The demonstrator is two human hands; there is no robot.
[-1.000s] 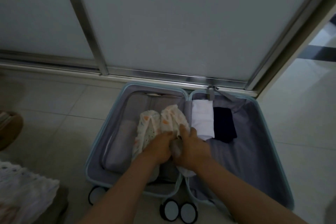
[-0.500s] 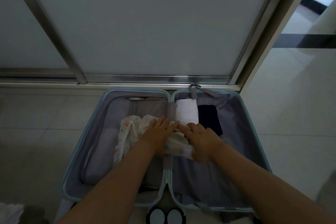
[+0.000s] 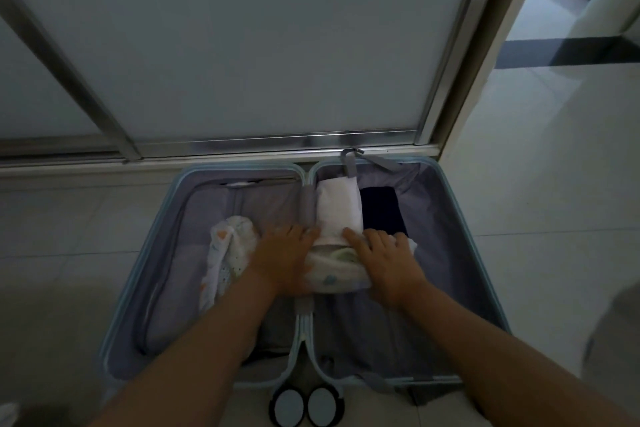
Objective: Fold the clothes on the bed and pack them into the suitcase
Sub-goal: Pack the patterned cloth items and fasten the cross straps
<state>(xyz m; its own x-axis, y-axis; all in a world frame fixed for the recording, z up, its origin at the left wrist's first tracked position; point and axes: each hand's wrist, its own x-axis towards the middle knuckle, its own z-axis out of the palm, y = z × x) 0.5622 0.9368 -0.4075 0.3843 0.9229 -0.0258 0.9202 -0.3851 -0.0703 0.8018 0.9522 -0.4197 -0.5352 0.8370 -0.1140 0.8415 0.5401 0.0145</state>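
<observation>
Left hand lay flat, fingers straight and close together, pressing on the printed garment at the centre hinge of the suitcase. Right hand also lay flat, fingers slightly spread, palm down on the same garment's right end. Neither hand pinched the cloth.

Suitcase was open flat on the tiled floor, both halves lined in grey-lilac.
- Left half: one bunched part of the printed garment sat just left of the left hand.
- Across the hinge: the rest of the printed garment formed a rolled bundle between the two hands, reaching into the right half.
- Right half: a white folded garment lay lengthwise beside the hinge, its near end touching the bundle. A dark folded garment lay just beside it on the right, its near end under the right fingers.

A grey strap hung over the far rim. Far edge of the case sat against a sliding door.
</observation>
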